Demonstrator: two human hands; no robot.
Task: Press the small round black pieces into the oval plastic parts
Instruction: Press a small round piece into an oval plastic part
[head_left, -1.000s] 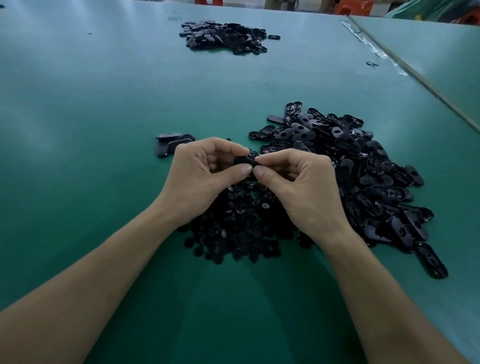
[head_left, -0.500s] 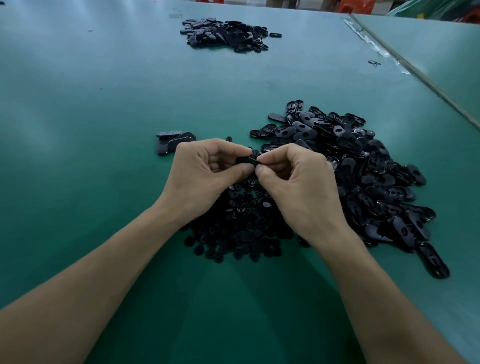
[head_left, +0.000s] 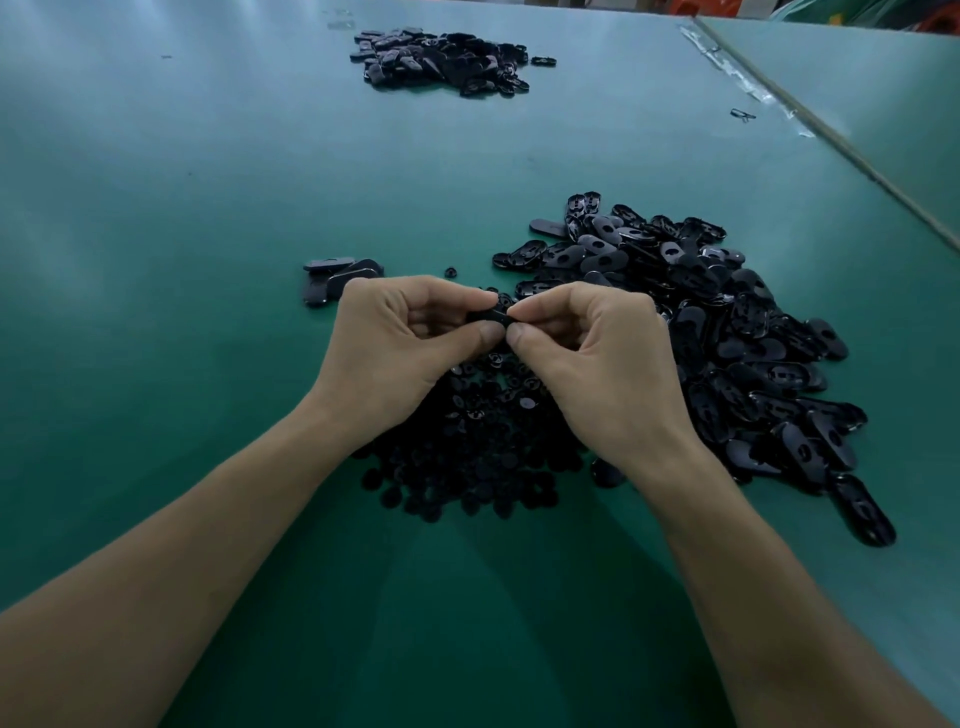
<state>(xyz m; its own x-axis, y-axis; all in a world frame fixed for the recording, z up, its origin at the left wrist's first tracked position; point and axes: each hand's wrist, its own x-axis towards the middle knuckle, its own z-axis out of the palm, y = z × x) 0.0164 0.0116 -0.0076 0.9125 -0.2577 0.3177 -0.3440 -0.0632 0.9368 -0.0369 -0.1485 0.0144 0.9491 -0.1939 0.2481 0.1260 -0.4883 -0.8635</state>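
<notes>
My left hand (head_left: 395, 343) and my right hand (head_left: 597, 358) meet above the table, fingertips together. Between them they pinch one black oval plastic part (head_left: 488, 316), mostly hidden by the fingers; I cannot tell whether a round piece sits in it. Below the hands lies a heap of small round black pieces (head_left: 467, 447). To the right spreads a large pile of black oval parts (head_left: 727, 332).
The green table (head_left: 182, 208) carries a small group of oval parts (head_left: 332, 275) left of my left hand and another pile of black parts (head_left: 447, 62) at the far end. One loose round piece (head_left: 451, 272) lies nearby. A seam with tape (head_left: 753, 88) runs along the right.
Both hands stay together on the same oval part; the fingertips shifted only slightly. The view moved a little.
</notes>
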